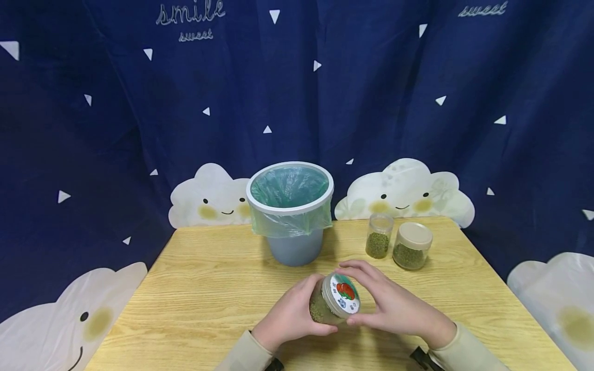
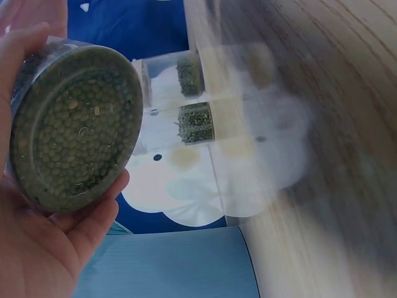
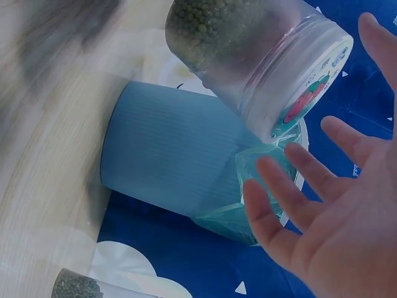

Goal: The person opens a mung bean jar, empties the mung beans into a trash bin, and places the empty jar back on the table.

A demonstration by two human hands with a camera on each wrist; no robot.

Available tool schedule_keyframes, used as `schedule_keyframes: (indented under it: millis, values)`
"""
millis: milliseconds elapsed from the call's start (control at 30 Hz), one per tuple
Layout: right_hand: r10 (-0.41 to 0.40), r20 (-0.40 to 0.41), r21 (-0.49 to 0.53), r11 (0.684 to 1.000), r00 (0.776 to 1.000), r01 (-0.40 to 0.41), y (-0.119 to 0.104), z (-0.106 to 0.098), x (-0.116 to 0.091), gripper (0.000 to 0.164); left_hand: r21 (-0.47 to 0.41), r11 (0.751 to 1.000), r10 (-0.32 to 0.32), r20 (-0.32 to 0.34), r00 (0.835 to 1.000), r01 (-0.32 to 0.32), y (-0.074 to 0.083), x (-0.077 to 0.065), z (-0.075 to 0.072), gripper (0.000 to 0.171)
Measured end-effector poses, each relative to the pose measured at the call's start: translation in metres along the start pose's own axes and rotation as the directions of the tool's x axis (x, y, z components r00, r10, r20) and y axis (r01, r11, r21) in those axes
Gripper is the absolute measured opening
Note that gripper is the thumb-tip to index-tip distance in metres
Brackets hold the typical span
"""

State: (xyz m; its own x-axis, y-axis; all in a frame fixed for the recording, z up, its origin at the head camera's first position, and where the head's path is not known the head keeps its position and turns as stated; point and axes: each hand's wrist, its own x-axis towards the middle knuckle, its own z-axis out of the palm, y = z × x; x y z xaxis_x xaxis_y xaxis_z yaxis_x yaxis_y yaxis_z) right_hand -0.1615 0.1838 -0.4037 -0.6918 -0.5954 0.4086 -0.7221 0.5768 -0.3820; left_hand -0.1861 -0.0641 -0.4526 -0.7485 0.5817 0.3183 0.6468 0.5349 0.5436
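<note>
A clear plastic jar of mung-like green beans is tilted above the table in front of me. My left hand grips its body, thumb on the near side. In the left wrist view the jar's round base faces the camera, with beans behind it. The lid is white with a red tomato-like picture and points to the right. Around that lid my right hand is spread; in the right wrist view its fingers are straight and apart from the lid.
Behind the jar stands a blue-grey bin lined with a green bag. Right of it are a slim clear jar and a wider jar with a beige lid, both holding green contents. A dark blue curtain hangs past the wooden table.
</note>
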Motion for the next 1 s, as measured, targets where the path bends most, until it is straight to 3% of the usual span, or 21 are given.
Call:
schedule_keyframes:
  millis: [333,1000]
  values:
    - [0.037,0.011,-0.002,0.999,0.999,-0.037,0.0009,0.0062,0.0002,0.088,0.012,1.0,0.013,-0.006,1.0,-0.013,0.0005,0.0,0.0005,0.09]
    - [0.055,0.001,0.002,0.998,0.998,-0.055,0.0009,0.0082,0.0014,0.077,0.006,1.0,0.005,0.002,1.0,-0.005,0.0011,-0.0007,0.0005,0.09]
